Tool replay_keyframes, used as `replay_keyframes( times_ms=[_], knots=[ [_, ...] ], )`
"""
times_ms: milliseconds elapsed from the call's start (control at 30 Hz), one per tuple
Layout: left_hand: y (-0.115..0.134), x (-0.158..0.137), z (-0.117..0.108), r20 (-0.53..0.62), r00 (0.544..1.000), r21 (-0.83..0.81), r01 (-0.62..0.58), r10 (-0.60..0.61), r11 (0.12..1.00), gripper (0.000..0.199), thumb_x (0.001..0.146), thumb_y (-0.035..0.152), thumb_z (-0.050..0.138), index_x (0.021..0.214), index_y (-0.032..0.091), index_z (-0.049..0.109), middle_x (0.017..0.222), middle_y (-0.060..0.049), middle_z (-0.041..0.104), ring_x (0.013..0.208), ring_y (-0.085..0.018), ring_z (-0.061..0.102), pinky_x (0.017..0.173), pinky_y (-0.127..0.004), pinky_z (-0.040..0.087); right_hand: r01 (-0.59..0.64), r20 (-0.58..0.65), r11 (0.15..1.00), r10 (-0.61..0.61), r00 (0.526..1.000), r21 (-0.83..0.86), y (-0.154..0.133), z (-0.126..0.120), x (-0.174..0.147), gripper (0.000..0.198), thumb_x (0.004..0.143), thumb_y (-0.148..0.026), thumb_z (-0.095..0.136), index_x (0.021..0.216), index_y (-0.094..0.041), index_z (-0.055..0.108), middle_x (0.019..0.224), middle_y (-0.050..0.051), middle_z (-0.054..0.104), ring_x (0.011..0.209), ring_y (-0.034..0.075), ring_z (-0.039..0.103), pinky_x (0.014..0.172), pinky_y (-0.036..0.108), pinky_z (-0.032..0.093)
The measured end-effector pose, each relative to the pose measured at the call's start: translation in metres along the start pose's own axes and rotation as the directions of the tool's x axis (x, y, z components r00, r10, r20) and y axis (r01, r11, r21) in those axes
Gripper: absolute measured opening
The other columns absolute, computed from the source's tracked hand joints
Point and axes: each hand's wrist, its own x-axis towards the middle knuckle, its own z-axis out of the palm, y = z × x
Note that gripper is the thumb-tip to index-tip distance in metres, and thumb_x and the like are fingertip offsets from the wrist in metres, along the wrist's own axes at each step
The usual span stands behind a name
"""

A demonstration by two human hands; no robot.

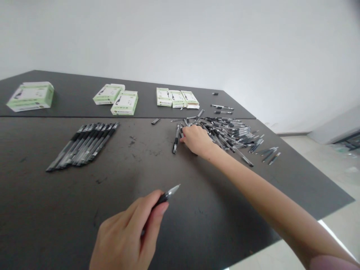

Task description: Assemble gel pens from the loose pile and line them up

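Observation:
My left hand [126, 232] is closed round a pen [165, 196] with its cap off. The bare metal tip points up and to the right. My right hand [198, 139] reaches to the left side of a pile of pens [222, 129], its fingers curled down among them. What those fingers hold, if anything, is hidden. Just left of the right hand lies a single pen [176, 139] with a dark grip. A neat row of pens [84, 144], laid side by side, is on the left of the dark table [135, 180].
Green and white boxes stand along the back: one box [30, 96] far left, two at centre-left [124, 103], three in a row [177, 99]. A loose pen cap [155, 121] lies before them. Thin refills [270, 154] are scattered near the right edge. Behind rises a white wall [168, 41].

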Motion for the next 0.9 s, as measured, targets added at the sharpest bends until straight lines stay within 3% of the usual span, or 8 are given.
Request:
replay_keyframes(
  times_ms=[267, 633, 767, 900],
  knots=[
    [-0.001, -0.003, 0.001, 0.001, 0.999, 0.007, -0.039, 0.039, 0.999, 0.02, 0.093, 0.033, 0.037, 0.096, 0.021, 0.053, 0.07, 0.004, 0.069, 0.051, -0.01, 0.064, 0.047, -0.022, 0.044, -0.02, -0.005, 1.0, 0.02, 1.0, -0.009, -0.005, 0.006, 0.008, 0.029, 0.088, -0.033, 0.048, 0.102, -0.012, 0.063, 0.1, 0.018, 0.064, 0.097, 0.028, 0.061, 0.077, 0.035, 0.048],
    [-0.001, 0.0, 0.002, 0.01, 0.998, 0.024, -0.058, 0.058, 0.998, 0.022, 0.093, 0.033, 0.036, 0.095, 0.021, 0.054, 0.069, 0.003, 0.07, 0.05, -0.013, 0.065, 0.044, -0.024, 0.046, -0.008, -0.093, 0.999, 0.012, 0.996, 0.039, -0.006, 0.016, 0.007, 0.025, 0.087, -0.022, 0.041, 0.095, -0.011, 0.062, 0.093, 0.019, 0.065, 0.088, 0.029, 0.063, 0.069, 0.033, 0.046],
    [-0.001, 0.001, 0.002, -0.001, 0.999, 0.033, -0.046, 0.046, 0.998, 0.023, 0.094, 0.033, 0.036, 0.094, 0.02, 0.054, 0.07, 0.003, 0.07, 0.051, -0.012, 0.066, 0.047, -0.023, 0.046, -0.009, -0.161, 0.996, 0.023, 0.987, 0.089, 0.003, 0.014, -0.01, 0.022, 0.085, -0.024, 0.043, 0.092, -0.014, 0.061, 0.082, 0.012, 0.067, 0.081, 0.023, 0.063, 0.068, 0.028, 0.043],
    [-0.002, 0.002, 0.002, 0.004, 1.0, 0.039, -0.027, 0.027, 0.999, 0.024, 0.094, 0.034, 0.035, 0.096, 0.02, 0.054, 0.073, 0.002, 0.07, 0.055, -0.011, 0.066, 0.051, -0.021, 0.046, 0.083, -0.213, 0.934, -0.008, 0.977, 0.348, 0.014, 0.01, -0.058, 0.016, 0.081, -0.025, 0.049, 0.088, -0.016, 0.059, 0.05, -0.004, 0.052, 0.047, 0.01, 0.05, 0.054, 0.02, 0.036]
  ],
)
